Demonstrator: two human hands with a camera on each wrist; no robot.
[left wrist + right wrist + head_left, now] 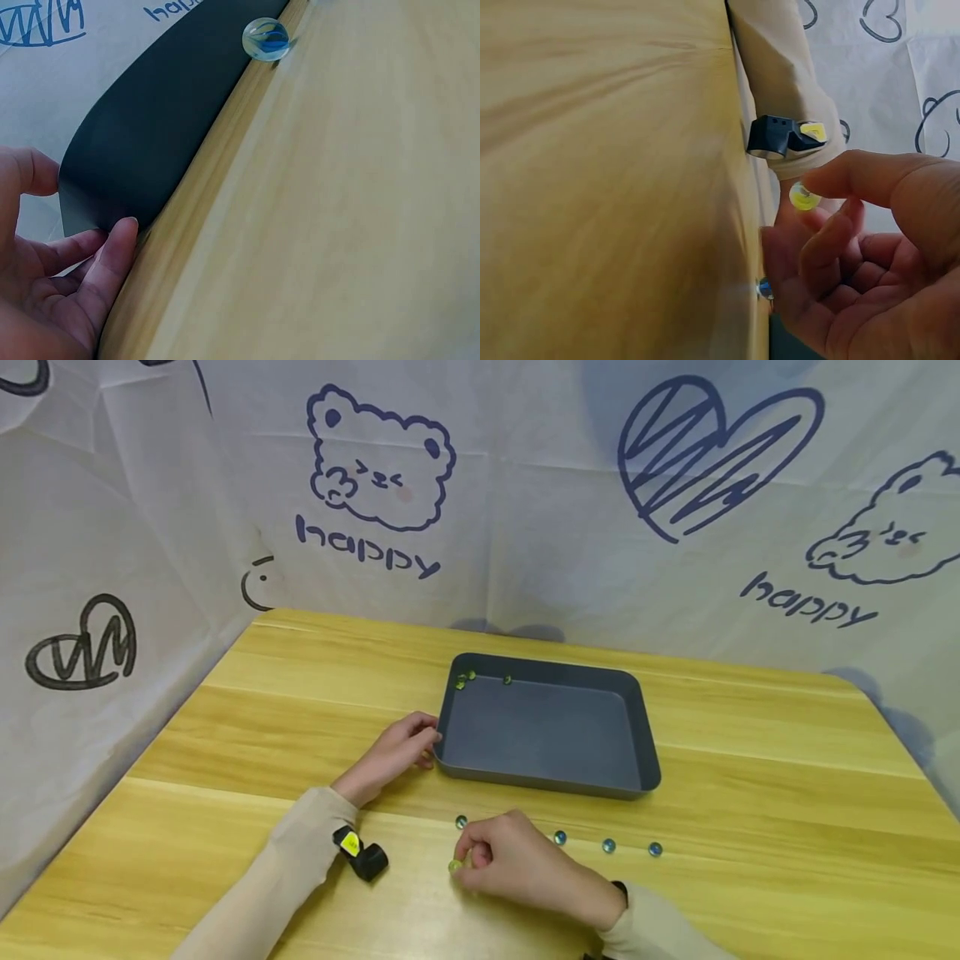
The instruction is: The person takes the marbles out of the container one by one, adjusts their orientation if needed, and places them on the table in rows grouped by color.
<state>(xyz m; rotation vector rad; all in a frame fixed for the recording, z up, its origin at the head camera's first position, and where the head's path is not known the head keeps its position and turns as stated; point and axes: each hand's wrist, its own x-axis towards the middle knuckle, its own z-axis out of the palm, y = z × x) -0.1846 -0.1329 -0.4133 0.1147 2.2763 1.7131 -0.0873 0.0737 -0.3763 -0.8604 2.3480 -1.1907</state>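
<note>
My right hand point(521, 864) pinches a yellow-green glass marble point(454, 866) at its fingertips, above the table in front of the tray. In the right wrist view the marble point(805, 196) shows against the thumb tip. My left hand point(393, 752) holds the left wall of a dark grey rectangular tray point(547, 785), near its front corner; the left wrist view shows thumb and fingers point(116, 244) around that corner. A few yellow-green marbles point(507, 680) lie inside the tray by its back left corner. Just beyond the right hand sits a blue-swirled marble point(461, 822).
More blue marbles point(608, 845) stand in a loose row on the wooden table point(750, 793), right of the right hand. A black strapped device point(367, 860) is on the left wrist. A white drawn-on cloth point(540, 527) hangs behind the table.
</note>
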